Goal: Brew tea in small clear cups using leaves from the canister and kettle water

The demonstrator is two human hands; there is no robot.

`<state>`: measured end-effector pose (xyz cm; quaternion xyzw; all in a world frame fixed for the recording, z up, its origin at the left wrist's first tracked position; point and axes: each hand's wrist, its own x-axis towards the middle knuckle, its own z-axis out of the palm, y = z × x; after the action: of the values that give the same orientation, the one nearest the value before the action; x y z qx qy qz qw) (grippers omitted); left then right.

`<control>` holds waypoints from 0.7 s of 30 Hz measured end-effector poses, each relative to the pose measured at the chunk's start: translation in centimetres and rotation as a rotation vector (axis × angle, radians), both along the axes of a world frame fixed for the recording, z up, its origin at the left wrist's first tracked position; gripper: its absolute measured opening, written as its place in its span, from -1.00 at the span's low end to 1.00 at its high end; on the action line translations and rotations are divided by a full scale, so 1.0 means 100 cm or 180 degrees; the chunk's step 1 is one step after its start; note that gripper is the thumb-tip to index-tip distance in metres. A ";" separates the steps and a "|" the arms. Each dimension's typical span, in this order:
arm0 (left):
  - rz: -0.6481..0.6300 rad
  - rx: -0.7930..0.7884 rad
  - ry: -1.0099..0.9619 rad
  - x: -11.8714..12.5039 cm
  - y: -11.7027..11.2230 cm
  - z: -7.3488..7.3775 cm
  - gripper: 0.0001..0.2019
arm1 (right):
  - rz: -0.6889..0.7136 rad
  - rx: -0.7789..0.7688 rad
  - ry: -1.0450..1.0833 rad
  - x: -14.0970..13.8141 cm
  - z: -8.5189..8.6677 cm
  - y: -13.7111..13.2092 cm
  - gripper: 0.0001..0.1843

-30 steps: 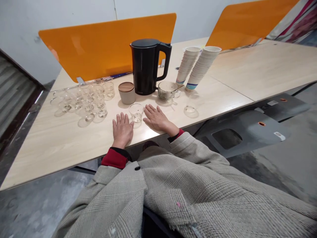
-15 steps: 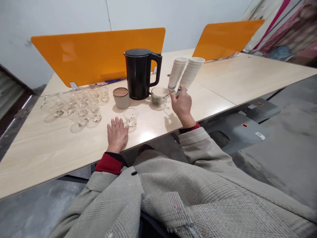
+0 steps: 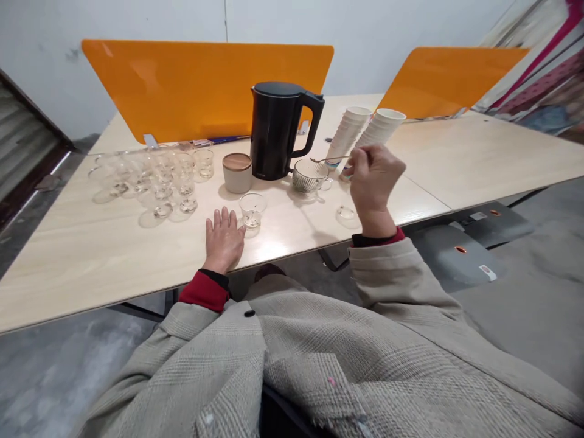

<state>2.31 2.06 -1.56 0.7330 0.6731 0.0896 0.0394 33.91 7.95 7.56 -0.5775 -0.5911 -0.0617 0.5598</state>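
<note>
My right hand (image 3: 376, 179) is closed around the handle of a thin spoon (image 3: 332, 159). The spoon's bowl hangs just above a ribbed glass cup (image 3: 310, 177) with a handle and dark bits inside. My left hand (image 3: 224, 240) lies flat on the table, fingers spread, with its thumb at a small clear glass (image 3: 252, 211) that has a few dark bits at its bottom. Behind that glass stands a pale canister (image 3: 238, 176) with a wooden lid. A black electric kettle (image 3: 276, 134) rises between the canister and the ribbed cup.
Several small clear glasses (image 3: 157, 182) crowd the left side of the table (image 3: 91, 243). Two leaning stacks of paper cups (image 3: 347, 134) stand behind my right hand. A clear round lid (image 3: 347, 213) lies near the front edge. Orange dividers (image 3: 182, 91) run along the back.
My right hand has lifted the spoon out of the ribbed cup, up and to the right. The clear lid now shows beside it. My left hand stays flat, and the whole view has shifted.
</note>
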 end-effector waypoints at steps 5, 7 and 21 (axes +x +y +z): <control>0.0037 -0.0018 -0.0040 0.000 0.001 0.000 -0.34 | 0.0931 0.0117 0.0507 -0.041 0.019 -0.035 -0.76; 0.0018 -0.0026 -0.0042 0.001 0.001 0.000 -0.33 | 0.1258 -0.0179 0.0392 -0.063 0.021 -0.039 -0.73; -0.0199 0.0525 -0.2230 -0.003 0.023 -0.015 0.14 | 0.1671 -0.1669 -0.0705 -0.127 0.013 -0.024 -0.78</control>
<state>1.96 4.33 -3.10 0.6788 0.5865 0.3881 0.2111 21.19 5.50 8.83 -0.5199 -0.7714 0.1748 0.3226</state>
